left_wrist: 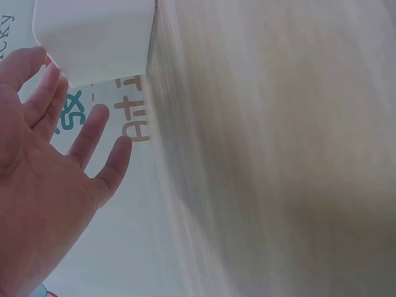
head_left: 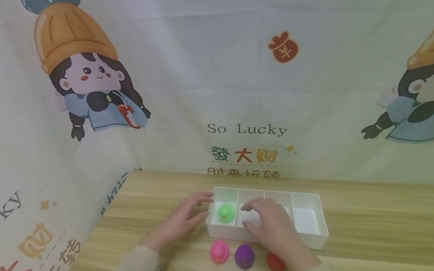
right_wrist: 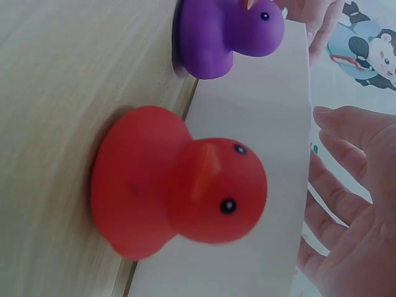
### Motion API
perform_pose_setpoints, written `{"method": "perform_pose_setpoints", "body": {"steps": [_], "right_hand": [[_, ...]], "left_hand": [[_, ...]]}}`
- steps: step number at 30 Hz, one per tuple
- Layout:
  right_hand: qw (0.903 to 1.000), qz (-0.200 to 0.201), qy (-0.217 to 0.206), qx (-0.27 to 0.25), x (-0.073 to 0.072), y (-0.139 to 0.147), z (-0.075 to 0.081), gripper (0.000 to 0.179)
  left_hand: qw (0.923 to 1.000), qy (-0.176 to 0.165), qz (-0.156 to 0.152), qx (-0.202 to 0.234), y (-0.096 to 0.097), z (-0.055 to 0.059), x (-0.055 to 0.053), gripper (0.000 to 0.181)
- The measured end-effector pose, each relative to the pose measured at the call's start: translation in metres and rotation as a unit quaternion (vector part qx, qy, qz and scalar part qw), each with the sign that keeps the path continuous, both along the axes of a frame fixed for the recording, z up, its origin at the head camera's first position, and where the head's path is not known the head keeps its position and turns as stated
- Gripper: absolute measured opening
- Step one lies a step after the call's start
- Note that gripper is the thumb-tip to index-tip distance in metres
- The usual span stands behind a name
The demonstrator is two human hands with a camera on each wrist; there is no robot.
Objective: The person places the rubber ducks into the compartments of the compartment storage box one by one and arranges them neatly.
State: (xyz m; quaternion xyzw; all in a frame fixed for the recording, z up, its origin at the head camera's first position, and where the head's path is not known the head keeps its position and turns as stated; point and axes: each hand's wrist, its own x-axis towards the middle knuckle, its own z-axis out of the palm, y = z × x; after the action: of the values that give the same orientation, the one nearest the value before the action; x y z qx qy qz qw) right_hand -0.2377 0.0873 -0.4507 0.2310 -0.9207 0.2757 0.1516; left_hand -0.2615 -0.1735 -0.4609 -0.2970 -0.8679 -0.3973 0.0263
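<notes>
A white box [head_left: 224,233] with several compartments stands on the table, a green rubber duck [head_left: 226,213] inside its leftmost one. My left hand [head_left: 189,212] is at the box's left end, fingers spread and fingertips right at the wall, as the left wrist view also shows beside the white box [left_wrist: 99,43]. Over the middle compartments hovers my right hand [head_left: 269,221], its fingers loosely bent and nothing between them. In front of the box sit a pink rubber duck [head_left: 219,252], a purple one [head_left: 244,256] and a red one [head_left: 276,262], partly covered by my right wrist.
The wooden table [head_left: 379,223] reaches back to a pale cloth backdrop [head_left: 191,81] printed with cartoon figures and lettering. More of this cloth hangs along the left side. The rightmost compartment [head_left: 306,221] shows its bare white floor.
</notes>
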Motion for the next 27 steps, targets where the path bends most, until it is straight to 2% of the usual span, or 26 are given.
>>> {"method": "perform_pose_setpoints", "body": {"steps": [3,6,18,23,27], "right_hand": [[0.9999,-0.002,0.012,-0.001,0.004,0.004,0.0,0.028],[0.9998,-0.004,0.017,-0.001,0.007,0.007,0.001,0.028],[0.998,0.016,0.06,-0.015,0.02,0.024,0.001,0.024],[0.9976,0.018,0.064,-0.021,0.024,0.032,0.0,0.024],[0.9972,0.019,0.068,-0.025,0.026,0.036,-0.001,0.023]], "left_hand": [[0.9999,-0.001,0.006,-0.01,-0.001,-0.007,-0.004,0.037],[0.9999,-0.002,0.005,-0.009,-0.002,-0.01,-0.005,0.037],[0.9998,-0.009,0.009,-0.012,-0.002,-0.004,-0.004,0.036],[0.9999,-0.01,0.007,-0.002,-0.001,-0.006,-0.004,0.036],[0.9999,-0.003,0.01,-0.01,-0.002,-0.007,-0.005,0.036]]}}
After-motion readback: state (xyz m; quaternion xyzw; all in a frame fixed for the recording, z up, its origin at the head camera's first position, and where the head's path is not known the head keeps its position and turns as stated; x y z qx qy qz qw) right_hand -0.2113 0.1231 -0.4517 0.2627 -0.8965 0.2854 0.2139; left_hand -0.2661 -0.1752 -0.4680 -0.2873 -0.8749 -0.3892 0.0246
